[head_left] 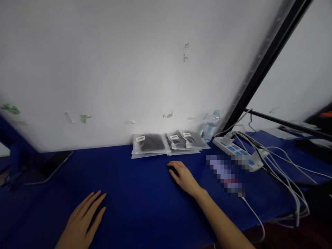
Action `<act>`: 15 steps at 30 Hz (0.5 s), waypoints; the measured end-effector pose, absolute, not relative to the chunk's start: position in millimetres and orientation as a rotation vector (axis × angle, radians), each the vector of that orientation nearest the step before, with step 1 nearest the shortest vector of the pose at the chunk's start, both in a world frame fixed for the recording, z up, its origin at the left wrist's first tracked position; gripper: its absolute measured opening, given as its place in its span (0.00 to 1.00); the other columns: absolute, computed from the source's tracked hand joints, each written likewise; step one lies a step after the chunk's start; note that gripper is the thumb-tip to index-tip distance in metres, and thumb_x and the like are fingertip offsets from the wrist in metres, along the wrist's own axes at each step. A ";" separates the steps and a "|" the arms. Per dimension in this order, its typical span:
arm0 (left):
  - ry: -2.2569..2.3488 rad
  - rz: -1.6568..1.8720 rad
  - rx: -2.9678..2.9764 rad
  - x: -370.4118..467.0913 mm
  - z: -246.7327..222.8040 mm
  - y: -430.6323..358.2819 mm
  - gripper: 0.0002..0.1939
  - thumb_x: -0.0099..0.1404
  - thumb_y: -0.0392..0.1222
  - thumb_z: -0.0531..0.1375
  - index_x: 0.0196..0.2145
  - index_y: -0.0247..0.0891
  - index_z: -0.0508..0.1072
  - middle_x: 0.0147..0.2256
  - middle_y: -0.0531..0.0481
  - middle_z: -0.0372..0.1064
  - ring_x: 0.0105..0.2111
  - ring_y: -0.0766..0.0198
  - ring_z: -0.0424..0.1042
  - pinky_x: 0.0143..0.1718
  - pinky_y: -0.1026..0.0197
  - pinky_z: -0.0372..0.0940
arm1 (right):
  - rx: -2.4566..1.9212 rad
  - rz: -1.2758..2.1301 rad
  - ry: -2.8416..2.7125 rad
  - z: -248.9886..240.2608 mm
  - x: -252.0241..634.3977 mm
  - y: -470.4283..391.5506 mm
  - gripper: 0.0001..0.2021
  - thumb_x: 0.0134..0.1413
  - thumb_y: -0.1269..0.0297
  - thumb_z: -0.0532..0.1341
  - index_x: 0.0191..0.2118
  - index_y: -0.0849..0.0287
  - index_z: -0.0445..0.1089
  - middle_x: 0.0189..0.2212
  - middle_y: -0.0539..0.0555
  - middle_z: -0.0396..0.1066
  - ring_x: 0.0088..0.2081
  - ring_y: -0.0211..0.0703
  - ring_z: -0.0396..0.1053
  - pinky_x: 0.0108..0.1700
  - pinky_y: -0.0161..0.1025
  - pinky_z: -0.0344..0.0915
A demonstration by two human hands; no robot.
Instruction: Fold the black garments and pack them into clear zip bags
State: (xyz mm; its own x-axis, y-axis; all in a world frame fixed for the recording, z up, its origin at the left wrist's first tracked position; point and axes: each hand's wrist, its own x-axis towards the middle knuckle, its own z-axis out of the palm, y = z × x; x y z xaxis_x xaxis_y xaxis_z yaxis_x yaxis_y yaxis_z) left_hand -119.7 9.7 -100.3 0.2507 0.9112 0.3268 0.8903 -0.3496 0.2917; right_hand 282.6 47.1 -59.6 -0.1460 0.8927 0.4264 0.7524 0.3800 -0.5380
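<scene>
My left hand (84, 216) rests on the blue tabletop (135, 200) at the lower left, fingers stretched out with nothing in them. Nearer the wall lies my right hand (184, 175), its fingers slightly curved, thumb apart, holding nothing. Just beyond its fingertips are frosted zip bags with dark contents and white barcode labels: one pile on the left (153, 143), and overlapping bags on the right (192, 139). The right hand does not touch them. What is inside the bags cannot be made out.
A clear water bottle (211, 126) stands against the wall beside the bags. A white power strip (234, 150) with plugs and tangled white cables (285, 173) lies to the right, near a blurred-out device (225, 174) on a cable. A dark tablet-like device (55, 166) lies at left.
</scene>
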 end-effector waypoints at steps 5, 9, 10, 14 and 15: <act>1.762 0.684 2.436 -118.4 -98.1 8.3 0.24 0.69 0.53 0.47 0.60 0.49 0.63 0.60 0.52 0.61 0.62 0.51 0.56 0.58 0.41 0.59 | -1.417 0.261 -1.937 -59.7 282.7 46.8 0.12 0.61 0.67 0.55 0.48 0.54 0.68 0.47 0.55 0.71 0.51 0.45 0.67 0.55 0.47 0.64; 1.796 0.682 2.413 -115.9 -95.1 7.9 0.24 0.68 0.54 0.48 0.59 0.49 0.65 0.60 0.51 0.62 0.62 0.50 0.57 0.57 0.40 0.60 | -1.434 0.260 -1.940 -60.3 282.9 46.8 0.12 0.61 0.67 0.55 0.49 0.55 0.68 0.48 0.56 0.71 0.51 0.45 0.67 0.55 0.47 0.64; 1.800 0.678 2.408 -115.3 -94.3 7.7 0.24 0.68 0.54 0.48 0.59 0.49 0.65 0.60 0.51 0.62 0.62 0.50 0.57 0.57 0.40 0.60 | -1.437 0.262 -1.940 -60.1 282.9 46.8 0.11 0.61 0.67 0.55 0.48 0.55 0.68 0.48 0.56 0.71 0.51 0.45 0.67 0.55 0.47 0.64; 1.807 0.678 2.389 -113.4 -91.7 6.7 0.24 0.69 0.54 0.48 0.59 0.49 0.65 0.60 0.51 0.62 0.61 0.50 0.57 0.57 0.41 0.60 | -1.444 0.277 -1.945 -58.3 282.5 46.6 0.11 0.61 0.67 0.55 0.48 0.55 0.68 0.48 0.56 0.71 0.51 0.46 0.67 0.55 0.48 0.64; 1.804 0.682 2.390 -113.3 -91.4 6.6 0.24 0.69 0.54 0.48 0.59 0.49 0.65 0.60 0.51 0.62 0.61 0.50 0.57 0.57 0.41 0.60 | -1.443 0.278 -1.944 -58.1 282.4 46.6 0.11 0.61 0.67 0.55 0.48 0.55 0.68 0.47 0.56 0.71 0.51 0.46 0.67 0.55 0.48 0.64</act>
State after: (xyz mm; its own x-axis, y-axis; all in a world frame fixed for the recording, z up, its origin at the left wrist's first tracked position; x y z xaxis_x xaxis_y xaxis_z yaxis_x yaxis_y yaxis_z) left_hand -113.3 6.6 -91.4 0.2124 0.9287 0.3040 0.8975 -0.3084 0.3151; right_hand 282.4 46.6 -58.1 -0.1443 0.9062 0.3976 0.7584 0.3593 -0.5438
